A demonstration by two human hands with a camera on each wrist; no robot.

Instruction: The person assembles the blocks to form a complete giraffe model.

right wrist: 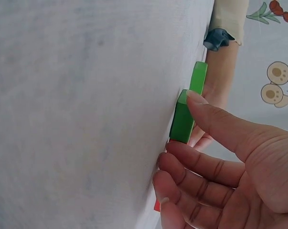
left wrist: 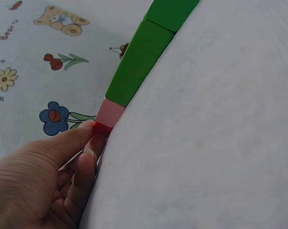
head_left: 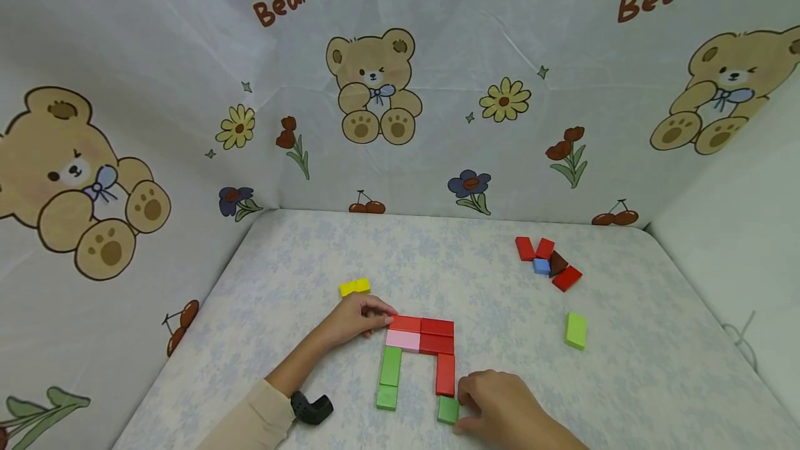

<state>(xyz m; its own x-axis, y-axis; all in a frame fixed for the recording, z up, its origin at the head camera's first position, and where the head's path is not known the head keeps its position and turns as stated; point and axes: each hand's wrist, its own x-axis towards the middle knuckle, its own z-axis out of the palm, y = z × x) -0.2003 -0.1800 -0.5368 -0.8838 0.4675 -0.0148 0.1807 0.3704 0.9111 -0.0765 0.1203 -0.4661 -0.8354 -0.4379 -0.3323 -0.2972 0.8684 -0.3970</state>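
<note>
Flat toy blocks form an arch on the table. My left hand [head_left: 359,314] pinches the far left corner of a red block [head_left: 405,323] between thumb and index fingertip, as the left wrist view also shows. A pink block [head_left: 403,341] lies against the near side of that red one. Below it two green blocks [head_left: 390,365] make the left leg. My right hand [head_left: 503,405] rests by the right leg, fingers loosely bent. Its thumb tip touches a small green block [right wrist: 183,119], which sits at the near end of an upright red block [head_left: 445,374].
A yellow block [head_left: 355,285] lies just behind my left hand. At the back right are several red blocks [head_left: 567,278], a small blue block [head_left: 542,267] and a brown triangle [head_left: 557,262]. A light green block [head_left: 576,330] lies at the right. Fabric printed with bears surrounds the table.
</note>
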